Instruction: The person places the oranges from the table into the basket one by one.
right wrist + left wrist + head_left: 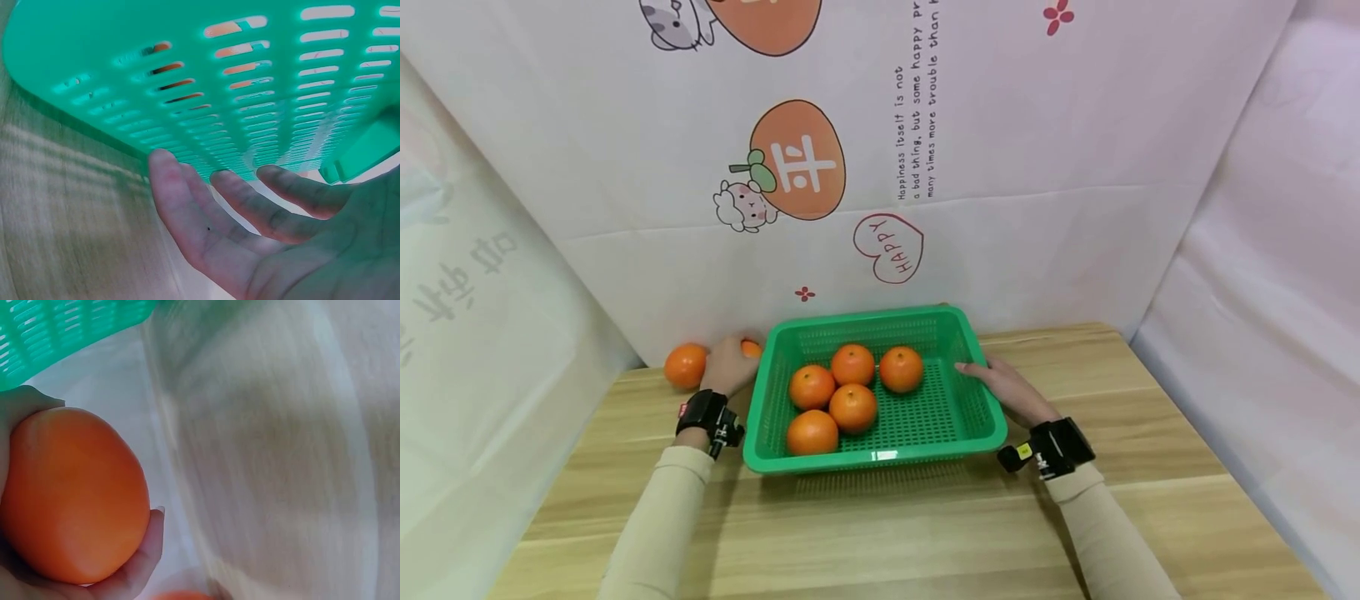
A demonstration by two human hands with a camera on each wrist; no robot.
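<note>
My left hand [727,369] grips an orange [78,497] at the left of the green basket; thumb and fingers curl round it in the left wrist view. In the head view, most of that orange is behind the hand. A second loose orange [686,366] sits just left of the same hand. The green plastic basket [880,457] holds several oranges, mostly in its left half. My right hand [1007,388] holds the basket's right side, thumb over the rim. Under the slotted basket, the fingers [237,194] of this hand show in the right wrist view.
A wooden table [887,533] lies under everything. Behind it hangs a white printed cloth [1037,208], with more white cloth [1262,333] at the sides. Both wrists wear black straps with small cameras.
</note>
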